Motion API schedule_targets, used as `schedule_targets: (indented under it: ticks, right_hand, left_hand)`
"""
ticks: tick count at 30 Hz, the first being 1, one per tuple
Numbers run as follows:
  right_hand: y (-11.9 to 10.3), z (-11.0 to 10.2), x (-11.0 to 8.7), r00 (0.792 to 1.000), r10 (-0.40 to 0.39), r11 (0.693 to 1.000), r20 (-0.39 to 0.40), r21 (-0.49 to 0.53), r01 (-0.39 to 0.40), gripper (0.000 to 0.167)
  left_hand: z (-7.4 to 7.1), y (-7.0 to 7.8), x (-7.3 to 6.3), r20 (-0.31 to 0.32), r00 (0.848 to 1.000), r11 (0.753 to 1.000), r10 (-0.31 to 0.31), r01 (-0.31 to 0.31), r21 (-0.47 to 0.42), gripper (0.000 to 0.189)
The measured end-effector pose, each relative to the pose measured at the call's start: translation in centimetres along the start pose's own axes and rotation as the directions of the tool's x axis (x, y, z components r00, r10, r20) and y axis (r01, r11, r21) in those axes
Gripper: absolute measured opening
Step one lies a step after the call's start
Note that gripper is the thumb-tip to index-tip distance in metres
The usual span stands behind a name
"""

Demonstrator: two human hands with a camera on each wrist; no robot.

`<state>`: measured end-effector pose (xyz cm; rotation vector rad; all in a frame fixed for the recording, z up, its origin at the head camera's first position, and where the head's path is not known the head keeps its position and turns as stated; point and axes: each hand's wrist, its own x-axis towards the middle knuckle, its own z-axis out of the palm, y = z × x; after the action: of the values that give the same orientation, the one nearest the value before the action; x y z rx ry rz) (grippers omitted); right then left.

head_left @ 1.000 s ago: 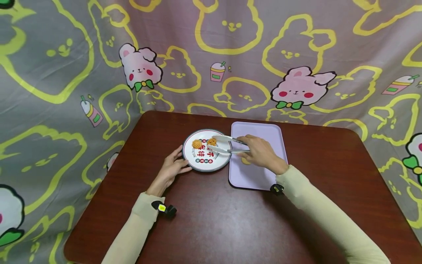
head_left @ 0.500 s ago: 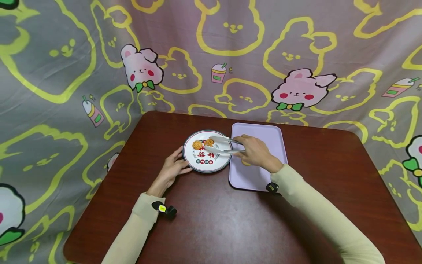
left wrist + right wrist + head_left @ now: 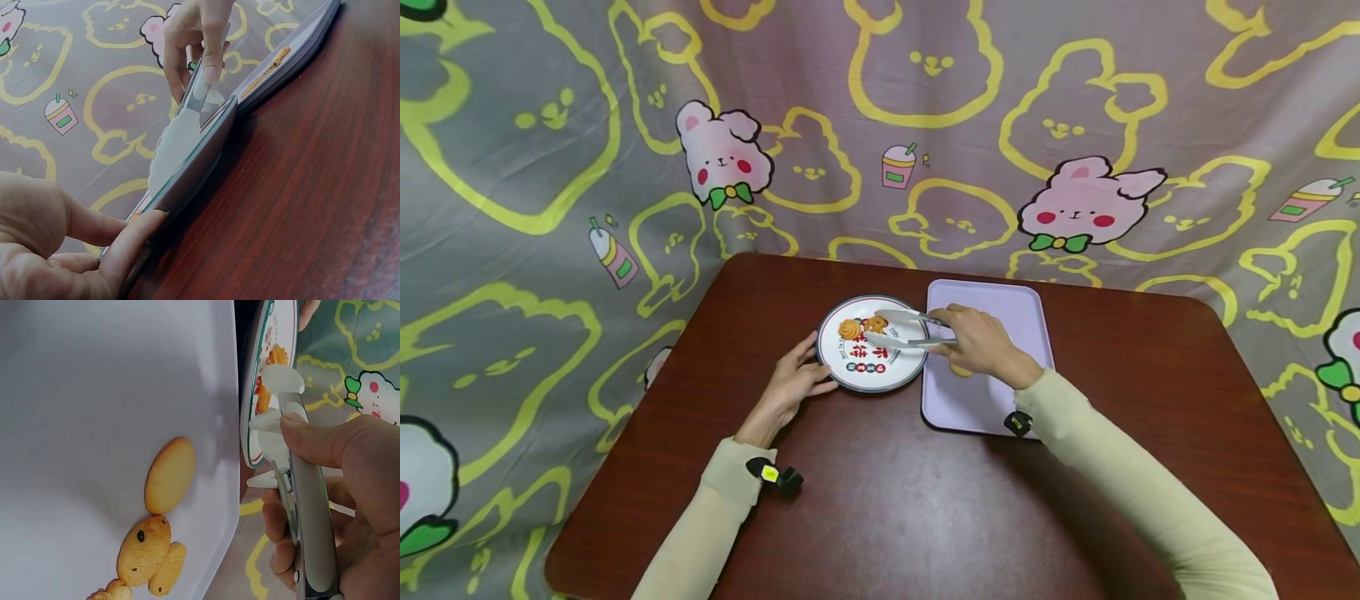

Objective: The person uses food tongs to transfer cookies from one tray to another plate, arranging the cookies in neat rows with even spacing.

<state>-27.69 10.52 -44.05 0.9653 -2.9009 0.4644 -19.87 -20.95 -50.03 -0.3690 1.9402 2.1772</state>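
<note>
My left hand holds the left rim of a round white plate with red lettering, thumb and fingers at its edge. Two cookies lie on the plate: a swirl-shaped cookie and, right beside it, a browner cookie with holes. Metal tongs with broad white tips are gripped in my right hand. Their arms stand apart over the plate, tips right at the browner cookie. In the right wrist view, my thumb presses along one arm of the tongs and the fingers curl round the other.
A lilac tray lies close to the plate's right, partly under my right hand. It bears an oval cookie, a dark-spotted cookie and other small cookies near one edge. A patterned curtain hangs behind the brown table.
My right hand has moved the tongs slightly left, and the browner cookie now sits nearer the swirl cookie. Over the last half second almost nothing moves. The left hand stays at the rim.
</note>
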Motion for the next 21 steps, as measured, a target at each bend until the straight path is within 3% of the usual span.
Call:
schedule_targets:
  ticks: [21]
  right_hand:
    - [1.1,-0.9,-2.2,0.998,0.022,0.999,-0.063,0.039,-0.02,0.057]
  left_hand:
    - [0.1,0.1,0.0,-0.008,1.0,1.0,-0.008,0.008,-0.003,0.081]
